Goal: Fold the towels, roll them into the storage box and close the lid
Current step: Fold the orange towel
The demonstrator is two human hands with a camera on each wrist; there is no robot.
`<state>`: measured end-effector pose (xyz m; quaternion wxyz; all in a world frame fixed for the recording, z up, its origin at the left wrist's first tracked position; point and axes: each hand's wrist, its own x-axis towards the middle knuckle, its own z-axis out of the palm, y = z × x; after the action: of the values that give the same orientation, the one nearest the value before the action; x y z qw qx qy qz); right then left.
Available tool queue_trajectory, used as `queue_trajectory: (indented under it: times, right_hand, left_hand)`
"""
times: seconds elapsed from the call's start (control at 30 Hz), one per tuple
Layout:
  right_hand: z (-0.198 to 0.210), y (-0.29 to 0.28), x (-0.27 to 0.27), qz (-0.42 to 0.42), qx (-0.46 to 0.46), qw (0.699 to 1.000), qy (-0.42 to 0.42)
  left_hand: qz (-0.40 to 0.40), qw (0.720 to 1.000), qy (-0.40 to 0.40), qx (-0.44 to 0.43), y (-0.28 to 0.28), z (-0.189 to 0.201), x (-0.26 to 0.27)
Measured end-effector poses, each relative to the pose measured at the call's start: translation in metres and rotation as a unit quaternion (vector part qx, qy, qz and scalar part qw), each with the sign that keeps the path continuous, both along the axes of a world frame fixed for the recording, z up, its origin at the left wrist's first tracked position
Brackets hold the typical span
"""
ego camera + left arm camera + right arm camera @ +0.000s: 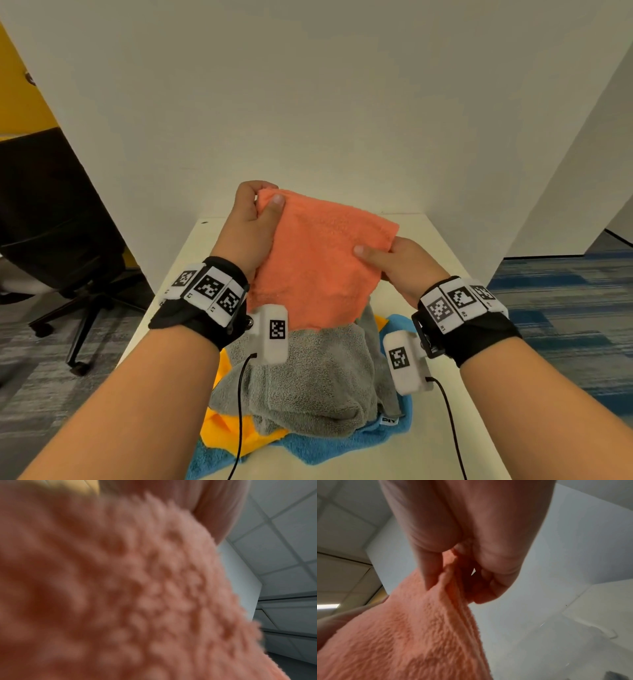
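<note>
An orange towel [318,260] hangs in the air above the table, held by both hands. My left hand [253,219] pinches its upper left corner between thumb and fingers. My right hand [394,260] pinches its right edge. In the left wrist view the orange towel [137,595] fills most of the picture, blurred. The right wrist view shows my right hand [458,566] with fingers and thumb closed on a bunched fold of the orange towel [412,635]. Below lies a heap with a grey towel [308,380], a yellow towel [226,431] and a blue towel [335,445]. No storage box is in view.
The white table [431,428] runs from me to a white wall [308,102]. A black office chair [68,240] stands on the carpet at the left. Blue and grey carpet [565,325] lies at the right.
</note>
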<state>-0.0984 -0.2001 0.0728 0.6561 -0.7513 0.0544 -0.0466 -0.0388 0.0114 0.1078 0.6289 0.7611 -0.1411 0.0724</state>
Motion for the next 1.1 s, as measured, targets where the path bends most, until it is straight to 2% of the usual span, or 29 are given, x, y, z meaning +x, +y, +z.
queue_trajectory:
  times: [0.13, 0.3, 0.43, 0.53, 0.63, 0.73, 0.8, 0.9, 0.97, 1.1]
  right_hand:
    - [-0.003, 0.005, 0.003, -0.062, -0.002, 0.997, -0.047]
    - [-0.005, 0.022, 0.000, -0.160, -0.105, 0.974, -0.124]
    - [-0.009, 0.030, 0.001, -0.210, -0.147, 0.955, -0.148]
    - [-0.013, 0.034, 0.002, -0.230, -0.154, 0.949, -0.151]
    - [-0.016, 0.031, 0.002, -0.258, -0.145, 0.943, -0.151]
    - [-0.019, 0.025, 0.000, -0.275, -0.135, 0.941, -0.147]
    - [-0.021, 0.023, -0.002, -0.276, -0.130, 0.942, -0.142]
    - [-0.023, 0.018, -0.007, -0.279, -0.131, 0.942, -0.134]
    - [-0.026, 0.013, -0.010, -0.279, -0.136, 0.943, -0.120]
    - [-0.038, -0.004, -0.020, -0.280, -0.160, 0.943, -0.084]
  left_hand:
    - [-0.003, 1.000, 0.015, -0.027, 0.005, -0.007, 0.006]
    - [-0.009, 0.998, 0.028, -0.048, 0.008, -0.009, 0.009]
    - [0.004, 0.998, 0.028, -0.055, 0.009, -0.013, 0.011]
    - [0.015, 0.992, 0.082, -0.090, 0.008, -0.018, 0.011]
    - [-0.059, 0.964, 0.185, -0.182, 0.008, -0.021, 0.009]
    - [-0.156, 0.937, 0.228, -0.214, 0.007, -0.029, 0.004]
    - [-0.172, 0.934, 0.236, -0.205, 0.004, -0.035, 0.000]
    - [-0.160, 0.947, 0.227, -0.161, -0.006, -0.044, -0.003]
    - [-0.134, 0.964, 0.207, -0.097, -0.013, -0.050, -0.004]
    - [-0.078, 0.990, 0.093, 0.069, -0.034, -0.061, -0.011]
